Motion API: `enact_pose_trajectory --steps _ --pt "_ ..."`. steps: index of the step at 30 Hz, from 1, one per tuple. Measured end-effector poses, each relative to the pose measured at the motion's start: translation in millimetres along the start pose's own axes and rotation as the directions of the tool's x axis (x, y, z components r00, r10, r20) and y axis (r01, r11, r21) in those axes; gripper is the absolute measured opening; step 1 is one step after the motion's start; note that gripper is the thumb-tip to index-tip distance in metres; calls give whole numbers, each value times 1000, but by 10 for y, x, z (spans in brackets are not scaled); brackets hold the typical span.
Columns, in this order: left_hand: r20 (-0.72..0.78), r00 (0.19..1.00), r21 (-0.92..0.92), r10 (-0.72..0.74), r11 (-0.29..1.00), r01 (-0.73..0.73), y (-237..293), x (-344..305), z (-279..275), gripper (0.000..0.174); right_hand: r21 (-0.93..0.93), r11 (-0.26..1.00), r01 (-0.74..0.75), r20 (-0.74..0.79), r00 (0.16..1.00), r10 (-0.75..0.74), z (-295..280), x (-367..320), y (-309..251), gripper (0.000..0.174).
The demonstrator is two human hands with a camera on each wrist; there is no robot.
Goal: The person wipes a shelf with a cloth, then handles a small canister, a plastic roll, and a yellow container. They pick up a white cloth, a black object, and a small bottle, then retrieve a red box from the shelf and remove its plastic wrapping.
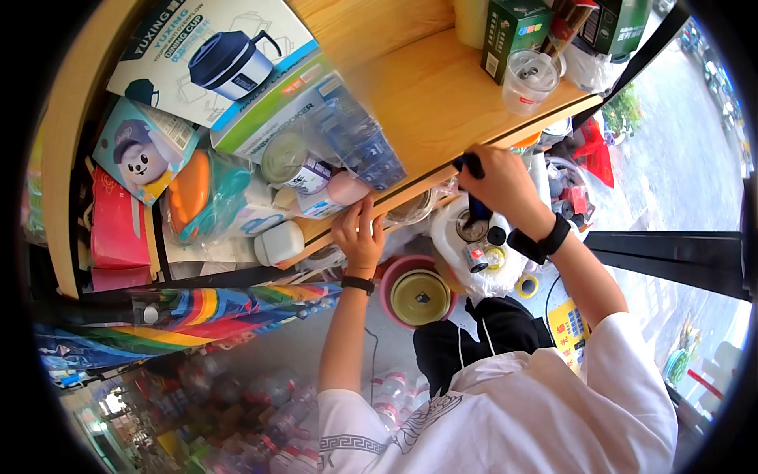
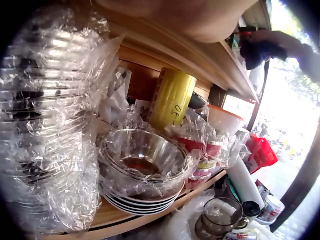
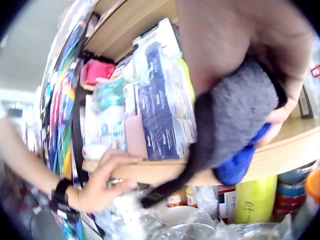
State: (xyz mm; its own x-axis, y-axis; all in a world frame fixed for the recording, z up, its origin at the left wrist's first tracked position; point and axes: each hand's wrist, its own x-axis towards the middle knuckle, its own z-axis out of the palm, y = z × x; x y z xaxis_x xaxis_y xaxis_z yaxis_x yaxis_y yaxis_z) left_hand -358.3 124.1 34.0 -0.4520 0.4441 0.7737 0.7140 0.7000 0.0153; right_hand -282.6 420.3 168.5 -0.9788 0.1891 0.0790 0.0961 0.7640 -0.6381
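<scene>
My right hand [image 1: 501, 182] grips a soft cloth bundle [image 3: 245, 110] at the front edge of the upper wooden shelf [image 1: 442, 103]. The bundle has a grey fleecy face, black edging with a strap hanging down, and a bright blue part. Part of it is hidden inside the hand. To the left along the same shelf edge, my left hand [image 1: 361, 237] rests with fingers spread on the board, its thumb lower down in the right wrist view. Just behind those fingers are a pink item [image 1: 348, 188] and clear-wrapped blue boxes [image 1: 355, 138].
Boxes, including a dining cup box [image 1: 229, 63], crowd the upper shelf's left. A clear plastic cup [image 1: 530, 79] stands near its right edge. Below are plastic-wrapped metal bowls [image 2: 145, 155], a yellow roll [image 2: 172, 97] and a pink basin [image 1: 391, 296]. A rainbow-striped cloth [image 1: 197, 320] hangs at left.
</scene>
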Motion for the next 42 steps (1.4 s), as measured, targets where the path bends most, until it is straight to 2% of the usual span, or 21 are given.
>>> enact_pose_trajectory --steps 3,6,7,9,10,12,13,14,16,17,19,22,24,26,30,33,35,37,38,39,42 --pt "-12 1000 -13 8 1000 -8 5 25 -14 42 -32 998 52 -385 921 -60 89 417 161 35" --pt "-15 1000 -3 6 1000 -6 5 14 -6 42 -111 991 -80 -445 895 22 103 899 270 47" --pt "-14 1000 -2 7 1000 -7 11 24 -16 42 -104 992 -71 -441 897 18 158 1063 360 47" --pt "-6 1000 19 -2 1000 2 14 -12 -17 42 -351 911 -217 -519 855 4 331 1314 525 38" --pt "-4 1000 27 -7 1000 7 19 -1 -12 42 -348 913 -213 -519 855 1 408 1378 537 38" --pt "7 1000 37 -12 999 12 27 10 -26 42 -354 924 -147 -449 893 -30 566 1500 540 31" --pt "3 1000 30 -11 999 11 28 16 -23 41 -237 947 -215 -405 908 105 604 1608 487 37" --pt "2 1000 24 -11 1000 11 32 12 -28 41 -235 948 -214 -403 909 105 639 1675 450 37" --pt "12 1000 25 -16 1000 15 33 4 -31 41 -36 999 -7 -303 953 -4 640 1749 276 43" --pt "18 1000 22 -20 1000 19 32 8 -31 40 -33 999 -8 -303 953 -2 637 1766 186 43" --pt "13 1000 23 -17 1000 17 35 20 -30 40 75 992 97 -96 991 -89 650 1814 49 43" --pt "11 1000 18 -19 1000 19 44 11 -24 41 75 979 189 -28 982 -187 691 1884 -106 46" --pt "18 1000 15 -21 1000 20 33 6 -14 41 49 986 157 47 986 -159 656 1888 -199 47" --pt "2 1000 47 -5 999 5 38 8 -20 42 97 974 203 203 954 -219 604 1822 -280 51" --pt "-4 1000 22 -4 1000 4 22 6 5 42 160 950 269 174 939 -295 603 1719 -234 43" --pt "-12 1000 35 12 999 -12 12 -11 8 42 299 915 272 198 920 -338 610 1624 -83 42" --pt "-3 1000 33 5 999 -5 19 -26 6 43 339 865 371 105 899 -426 642 1514 56 46" --pt "-2 1000 39 1 999 -1 6 -32 3 43 223 876 427 168 869 -466 526 1211 56 53" --pt "2 1000 43 -3 999 3 14 -39 0 43 232 909 346 331 851 -409 309 1084 8 53" --pt "5 1000 47 -5 999 5 10 -39 8 43 315 887 337 377 813 -443 160 964 14 55" --pt "24 1000 40 -17 999 16 2 -62 11 43 361 831 422 354 763 -541 -3 973 184 41"
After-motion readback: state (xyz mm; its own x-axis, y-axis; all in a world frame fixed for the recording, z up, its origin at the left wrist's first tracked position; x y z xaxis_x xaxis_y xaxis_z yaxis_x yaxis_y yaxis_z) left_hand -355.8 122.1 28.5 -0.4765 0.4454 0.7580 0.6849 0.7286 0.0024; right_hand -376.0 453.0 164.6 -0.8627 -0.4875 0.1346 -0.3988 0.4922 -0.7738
